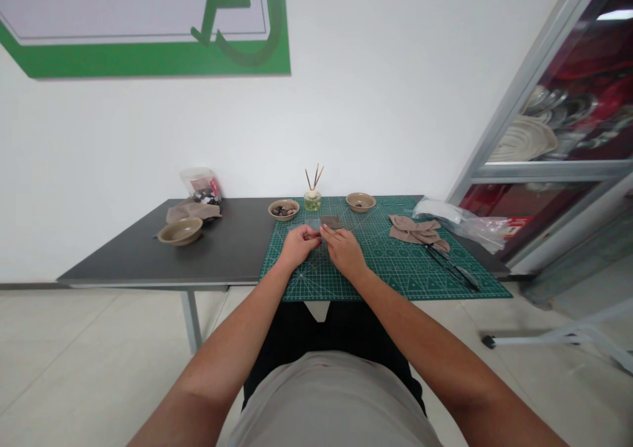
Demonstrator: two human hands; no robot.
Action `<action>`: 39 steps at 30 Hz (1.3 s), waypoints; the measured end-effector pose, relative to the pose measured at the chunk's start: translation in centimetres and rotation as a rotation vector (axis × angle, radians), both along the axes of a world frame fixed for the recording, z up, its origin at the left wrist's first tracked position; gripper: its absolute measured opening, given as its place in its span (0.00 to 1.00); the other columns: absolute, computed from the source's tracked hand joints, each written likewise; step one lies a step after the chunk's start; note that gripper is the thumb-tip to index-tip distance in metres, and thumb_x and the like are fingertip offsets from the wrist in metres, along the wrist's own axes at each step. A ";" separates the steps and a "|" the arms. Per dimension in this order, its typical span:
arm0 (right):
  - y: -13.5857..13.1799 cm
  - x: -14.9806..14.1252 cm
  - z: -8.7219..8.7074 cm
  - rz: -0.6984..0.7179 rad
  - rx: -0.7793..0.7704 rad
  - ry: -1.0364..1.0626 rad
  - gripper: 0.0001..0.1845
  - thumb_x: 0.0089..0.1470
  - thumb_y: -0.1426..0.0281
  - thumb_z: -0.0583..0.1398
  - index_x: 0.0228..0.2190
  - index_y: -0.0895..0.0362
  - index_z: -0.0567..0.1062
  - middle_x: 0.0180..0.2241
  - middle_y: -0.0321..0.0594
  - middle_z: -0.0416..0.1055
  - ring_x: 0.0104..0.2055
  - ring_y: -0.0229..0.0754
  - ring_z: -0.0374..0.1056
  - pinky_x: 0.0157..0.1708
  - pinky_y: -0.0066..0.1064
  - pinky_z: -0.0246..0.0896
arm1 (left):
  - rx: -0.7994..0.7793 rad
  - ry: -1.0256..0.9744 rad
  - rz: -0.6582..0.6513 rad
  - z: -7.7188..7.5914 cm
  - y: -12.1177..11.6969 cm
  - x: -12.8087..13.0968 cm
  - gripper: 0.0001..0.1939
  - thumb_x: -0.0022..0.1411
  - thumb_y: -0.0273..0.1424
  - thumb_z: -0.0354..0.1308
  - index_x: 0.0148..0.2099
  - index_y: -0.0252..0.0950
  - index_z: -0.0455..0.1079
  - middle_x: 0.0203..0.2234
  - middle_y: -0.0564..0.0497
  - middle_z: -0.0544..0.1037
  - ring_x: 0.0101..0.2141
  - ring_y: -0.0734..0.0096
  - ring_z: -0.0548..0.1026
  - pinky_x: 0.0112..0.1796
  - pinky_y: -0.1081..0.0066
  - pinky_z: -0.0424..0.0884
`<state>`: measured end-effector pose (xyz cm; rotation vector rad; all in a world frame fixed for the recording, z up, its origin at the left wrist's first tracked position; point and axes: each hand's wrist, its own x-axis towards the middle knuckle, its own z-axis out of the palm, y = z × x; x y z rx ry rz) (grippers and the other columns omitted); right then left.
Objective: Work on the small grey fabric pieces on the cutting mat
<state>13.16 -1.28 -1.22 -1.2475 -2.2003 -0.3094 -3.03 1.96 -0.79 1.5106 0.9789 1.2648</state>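
Note:
Near the back middle of the cutting mat, my two hands meet with their fingertips almost touching. My left hand (299,246) is closed in a pinch, thumb against the fingers; whatever lies between them is too small to name. My right hand (345,250) has its fingers pressed together beside the left fingertips, and what they hold is hidden. Just beyond the fingers lie a flat greyish piece (312,223) and a brown square piece (331,221). A small bowl with dark pieces (283,210) stands behind my left hand, another bowl (361,202) behind my right.
The green cutting mat (390,275) covers the right of the dark table (222,262). A reed diffuser (312,200) stands at the back. Rightward lie a brown cloth (413,228), black glasses (452,269) and a plastic bag (459,221). Leftward are a bowl (180,232) and a clear bag (202,184).

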 end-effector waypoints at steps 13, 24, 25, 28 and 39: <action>0.0 0.0 0.0 0.052 0.006 0.015 0.24 0.61 0.76 0.51 0.57 0.56 0.69 0.58 0.44 0.67 0.51 0.44 0.68 0.52 0.40 0.63 | -0.015 0.001 0.005 0.2 -0.1 0.0 0.08 0.45 0.27 0.63 0.26 0.35 0.65 0.19 0.55 0.76 0.23 0.73 0.74 0.29 0.73 0.67; -0.1 0.1 0.5 0.143 -0.031 0.045 0.28 0.59 0.79 0.52 0.60 0.52 0.65 0.57 0.41 0.68 0.52 0.43 0.68 0.54 0.41 0.64 | 0.046 0.026 0.014 -0.2 -0.1 -0.2 0.11 0.42 0.26 0.63 0.26 0.36 0.62 0.18 0.60 0.69 0.20 0.80 0.65 0.25 0.76 0.60; -0.1 0.1 0.5 0.143 -0.030 0.047 0.28 0.59 0.79 0.53 0.60 0.52 0.65 0.57 0.41 0.68 0.50 0.43 0.68 0.53 0.41 0.65 | 0.046 0.024 0.012 -0.3 0.0 -0.2 0.11 0.42 0.26 0.63 0.26 0.36 0.62 0.17 0.60 0.69 0.20 0.80 0.64 0.25 0.76 0.60; -0.1 0.1 0.4 0.128 -0.033 0.077 0.27 0.59 0.79 0.53 0.59 0.55 0.67 0.57 0.42 0.69 0.48 0.44 0.68 0.52 0.40 0.66 | 0.038 -0.001 0.001 -0.3 0.0 -0.1 0.09 0.44 0.26 0.62 0.26 0.35 0.63 0.19 0.59 0.71 0.22 0.79 0.66 0.26 0.76 0.61; 0.1 0.2 0.0 0.163 -0.006 0.035 0.27 0.59 0.78 0.52 0.59 0.55 0.67 0.57 0.43 0.69 0.50 0.43 0.69 0.53 0.40 0.65 | 0.007 0.056 -0.105 -0.4 -0.1 -0.3 0.09 0.48 0.27 0.61 0.27 0.37 0.61 0.16 0.59 0.71 0.20 0.74 0.72 0.26 0.74 0.65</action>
